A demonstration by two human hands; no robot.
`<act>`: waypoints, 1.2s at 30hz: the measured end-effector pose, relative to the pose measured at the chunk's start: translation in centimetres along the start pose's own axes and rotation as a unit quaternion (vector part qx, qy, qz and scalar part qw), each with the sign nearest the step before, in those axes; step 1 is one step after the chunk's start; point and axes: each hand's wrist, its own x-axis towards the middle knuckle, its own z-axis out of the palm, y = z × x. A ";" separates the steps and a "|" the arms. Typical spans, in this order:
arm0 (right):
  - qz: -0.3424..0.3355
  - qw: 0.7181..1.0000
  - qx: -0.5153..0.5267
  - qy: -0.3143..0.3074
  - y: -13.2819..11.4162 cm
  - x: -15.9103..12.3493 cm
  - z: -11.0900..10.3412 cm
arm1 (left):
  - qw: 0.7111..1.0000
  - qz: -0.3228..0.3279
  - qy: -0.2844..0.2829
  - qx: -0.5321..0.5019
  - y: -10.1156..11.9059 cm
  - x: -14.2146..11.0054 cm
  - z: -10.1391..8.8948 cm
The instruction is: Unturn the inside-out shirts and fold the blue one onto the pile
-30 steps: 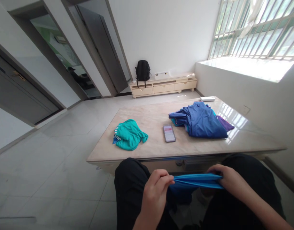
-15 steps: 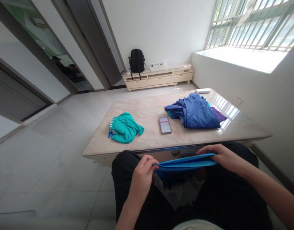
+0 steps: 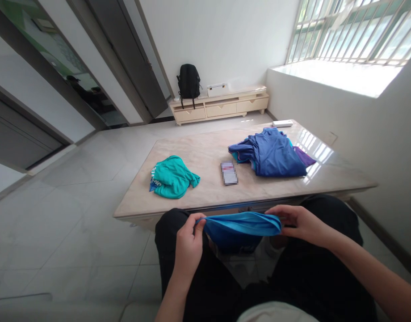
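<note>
A folded blue garment point(image 3: 241, 225) stretches between my two hands above my lap, its lower part hanging darker between my knees. My left hand point(image 3: 189, 241) pinches its left end between thumb and fingers. At the other end, my right hand point(image 3: 304, 224) has its thumb and fingers about the garment's rounded edge, the fingers partly behind the cloth. Beyond my hands, on the table point(image 3: 205, 197), a crumpled teal-green garment point(image 3: 174, 178) lies to the left. A pile of dark blue clothing point(image 3: 275, 154) lies to the right, with a purple piece point(image 3: 304, 156) showing under it.
Between the garments lies a phone-like rectangle point(image 3: 229, 173), its face blurred. A white box-shaped object point(image 3: 282, 123) rests at the table's far edge. Behind stands a low cabinet point(image 3: 222, 109) with a black backpack point(image 3: 188, 82) on it. Another person point(image 3: 86, 94) appears at far left.
The blue garment has moved left and a little toward the table, and its upper face shows wider. Both hands have shifted left; the right hand's hold looks looser. The view has tilted slightly.
</note>
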 end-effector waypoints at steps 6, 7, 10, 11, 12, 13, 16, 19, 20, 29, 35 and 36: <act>-0.043 0.987 -0.109 0.108 0.9 0.8 1.1 | 0.999 -0.034 0.004 -0.004 -0.8 0.1 0.0; -0.048 0.986 -0.109 0.116 1.0 0.9 1.2 | 0.999 -0.039 0.002 -0.007 -1.0 0.1 0.0; -0.061 0.985 -0.094 0.128 1.1 1.0 1.5 | 0.999 -0.045 -0.008 -0.020 -1.5 0.0 0.1; -0.062 0.986 -0.084 0.129 1.1 1.1 1.7 | 0.999 -0.045 -0.012 -0.023 -1.7 -0.1 0.2; -0.060 0.987 -0.070 0.131 1.1 1.1 1.8 | 0.999 -0.045 -0.014 -0.027 -1.9 -0.1 0.2; -0.057 0.987 -0.055 0.136 1.0 1.2 2.0 | 0.998 -0.044 -0.015 -0.030 -2.0 -0.2 0.3; -0.047 0.983 -0.010 0.179 0.8 1.1 2.3 | 0.998 -0.047 -0.010 -0.036 -2.4 -0.2 0.3; -0.040 0.968 0.035 0.245 0.7 1.1 2.3 | 0.999 -0.040 -0.001 -0.032 -2.6 -0.2 0.0; -0.039 0.963 0.048 0.263 0.7 1.1 2.3 | 0.999 -0.033 0.002 -0.029 -2.6 -0.2 0.0; -0.051 0.955 0.069 0.282 0.4 0.8 2.7 | 0.999 0.031 0.010 -0.012 -2.1 0.0 -0.2; -0.063 0.959 0.137 0.239 1.3 0.7 2.6 | 0.999 0.019 -0.005 -0.043 -1.8 -0.5 0.1; -0.060 0.960 0.149 0.227 1.7 0.8 2.6 | 0.999 0.010 -0.011 -0.049 -1.8 -0.7 0.2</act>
